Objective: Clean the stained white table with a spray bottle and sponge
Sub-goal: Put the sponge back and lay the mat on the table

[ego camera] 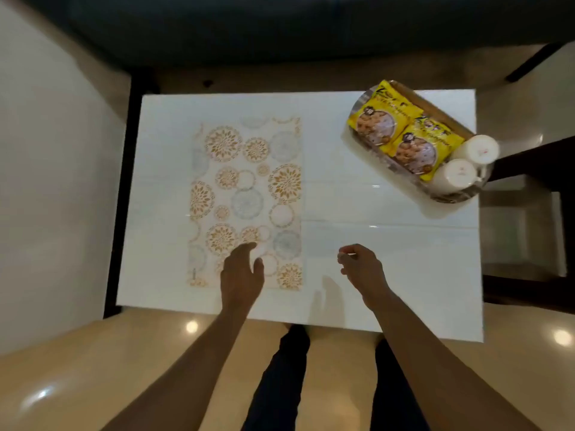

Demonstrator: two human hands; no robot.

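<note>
The white surface [389, 244] lies below the head camera, and both bare hands reach over its near edge. The left hand [241, 272] is over the near end of a patterned mat [249, 194] printed with orange and grey circles, its fingers straight and loosely spread, holding nothing; whether it touches the mat cannot be told. The right hand [362, 267] is over bare surface just right of the mat, its fingers loosely curled, with nothing held. The mat lies lengthwise from near edge toward far edge, left of the middle. At the far right corner sits a tray [448, 197] carrying two yellow snack packets [401, 135] and two white cups [466, 163] lying side by side at its right end. No spray bottle or sponge shows on the surface.
</note>
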